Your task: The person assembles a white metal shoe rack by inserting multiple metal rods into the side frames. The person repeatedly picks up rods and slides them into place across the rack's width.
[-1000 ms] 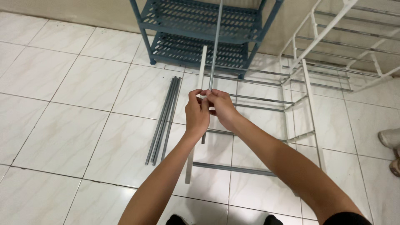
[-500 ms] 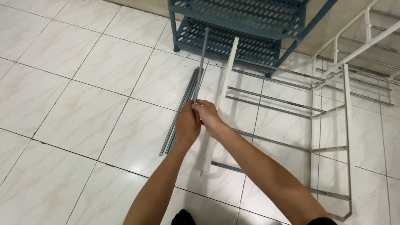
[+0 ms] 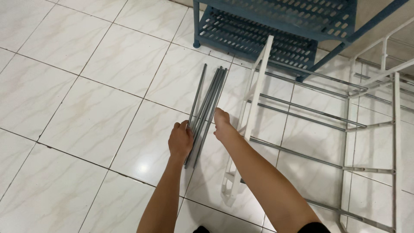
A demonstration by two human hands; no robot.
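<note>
Your left hand [image 3: 180, 140] and right hand [image 3: 223, 126] both reach down to the bundle of grey metal rods [image 3: 207, 110] lying on the white tiled floor [image 3: 86, 99], the left curled around the rods near their close end, the right resting on them with fingers bent, though you cannot tell how firmly it grips. Just right of your right hand lies a white rack frame [image 3: 252, 112] with grey crossbars, and beyond the rods' far ends stands a blue plastic shelf [image 3: 276, 30].
</note>
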